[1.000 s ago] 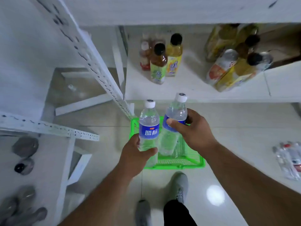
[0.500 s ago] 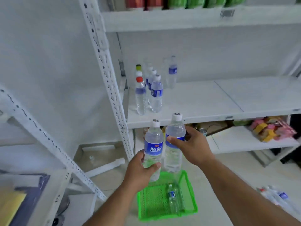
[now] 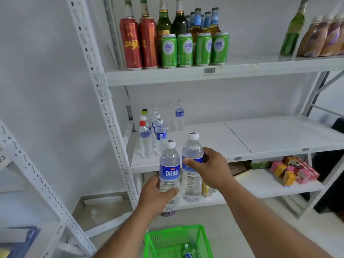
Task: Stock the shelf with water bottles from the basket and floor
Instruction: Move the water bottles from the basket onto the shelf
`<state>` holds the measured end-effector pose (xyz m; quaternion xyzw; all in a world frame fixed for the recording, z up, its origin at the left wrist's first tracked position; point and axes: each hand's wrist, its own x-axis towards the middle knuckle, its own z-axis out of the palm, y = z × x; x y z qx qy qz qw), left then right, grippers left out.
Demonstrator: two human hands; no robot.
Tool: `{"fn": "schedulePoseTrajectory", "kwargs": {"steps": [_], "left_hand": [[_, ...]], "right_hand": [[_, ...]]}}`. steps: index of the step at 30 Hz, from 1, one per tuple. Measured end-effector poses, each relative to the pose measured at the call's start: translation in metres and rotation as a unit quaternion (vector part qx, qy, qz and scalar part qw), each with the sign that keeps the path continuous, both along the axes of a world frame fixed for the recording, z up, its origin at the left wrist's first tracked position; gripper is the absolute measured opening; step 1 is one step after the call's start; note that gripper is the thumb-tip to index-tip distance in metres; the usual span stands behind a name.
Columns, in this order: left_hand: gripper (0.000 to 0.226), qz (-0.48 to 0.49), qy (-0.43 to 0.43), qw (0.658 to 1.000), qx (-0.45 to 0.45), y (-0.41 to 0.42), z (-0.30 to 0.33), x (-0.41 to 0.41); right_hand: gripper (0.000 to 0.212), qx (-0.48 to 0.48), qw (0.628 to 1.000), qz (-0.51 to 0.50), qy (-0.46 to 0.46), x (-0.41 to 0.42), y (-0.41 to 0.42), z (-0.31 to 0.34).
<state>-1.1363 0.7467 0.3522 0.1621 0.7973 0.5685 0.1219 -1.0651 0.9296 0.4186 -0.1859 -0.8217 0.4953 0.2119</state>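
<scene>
My left hand (image 3: 155, 197) grips the lower part of an upright clear water bottle (image 3: 169, 168) with a blue label and white cap. My right hand (image 3: 211, 169) holds a second, similar bottle (image 3: 191, 159) by its blue label, just to the right of the first. Both bottles hang in front of the white middle shelf (image 3: 260, 138), near its front edge. Several water bottles (image 3: 152, 135) stand in a cluster at that shelf's left end. Below, the green basket (image 3: 167, 241) sits on the floor with a bottle (image 3: 187, 253) lying in it.
The top shelf carries red cans (image 3: 138, 42), green cans (image 3: 194, 49) and glass bottles (image 3: 172, 19). Coloured boxes (image 3: 292, 169) lie on the lower shelf at the right. A white perforated upright (image 3: 104, 112) stands left of the shelves; a second rack (image 3: 37, 183) slants at the far left.
My view has tilted up from the floor and basket to the shelves. Both hands have lifted their bottles from above the basket up to the middle shelf's front edge.
</scene>
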Motion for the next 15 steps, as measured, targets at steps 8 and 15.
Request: {"fn": "schedulePoseTrajectory", "kwargs": {"steps": [8, 15], "left_hand": [[0.035, 0.033, -0.007, 0.999, -0.009, 0.075, 0.007, 0.021], [0.034, 0.051, -0.025, 0.998, -0.010, 0.121, 0.013, 0.023]], "right_hand": [[0.041, -0.002, 0.999, 0.033, -0.006, 0.005, 0.085, -0.001], [0.034, -0.005, 0.999, 0.053, -0.009, -0.005, 0.135, 0.006]]}}
